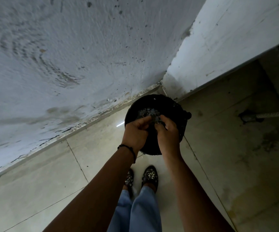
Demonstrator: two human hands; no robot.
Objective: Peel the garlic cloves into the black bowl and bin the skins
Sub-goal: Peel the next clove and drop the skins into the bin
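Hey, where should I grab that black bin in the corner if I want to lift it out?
Grip the black bin by its right rim, probably at the small lug jutting there, coming from the open floor side. It sits tucked into the corner, so walls block its far side.

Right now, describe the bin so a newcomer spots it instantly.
Start at the corner where the whitewashed walls meet the pale tiled floor. The round black bin stands in that corner, pale papery skins inside. It is the only dark round container there.
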